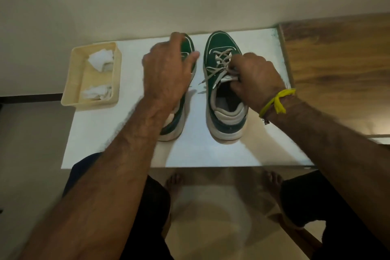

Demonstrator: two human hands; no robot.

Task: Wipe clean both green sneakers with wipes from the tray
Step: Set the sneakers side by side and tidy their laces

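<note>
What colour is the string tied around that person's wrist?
Yellow. The thread is knotted around the right wrist, seen in the head view.

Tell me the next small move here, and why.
Probably move the left hand from the left sneaker to the tray and pick a wipe: both wipes lie untouched, and the right hand already grips the right sneaker.

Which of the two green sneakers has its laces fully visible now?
The right sneaker: its pale laces show, pinched by the right hand. The left sneaker is mostly covered by the left hand.
</note>
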